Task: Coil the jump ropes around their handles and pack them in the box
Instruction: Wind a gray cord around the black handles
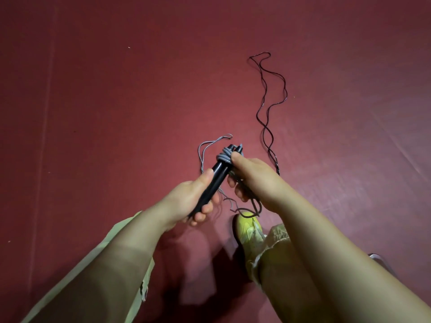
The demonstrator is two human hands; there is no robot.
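Observation:
My left hand (pixel 193 199) grips two black jump rope handles (pixel 215 176) held side by side, pointing up and away. A grey rope (pixel 225 157) is wound in several turns around their upper part. My right hand (pixel 253 178) presses its thumb on that coil and holds the slack grey rope, whose loose loop (pixel 210 145) trails on the floor to the left. A second, black rope (pixel 270 106) lies in wavy doubled lines on the red floor, running away from my right hand. No box is in view.
The red floor (pixel 116 101) spreads on all sides. My yellow shoe (pixel 248 227) and light trouser legs sit below the hands. A small pale object (pixel 375 256) shows at the right, partly hidden by my arm.

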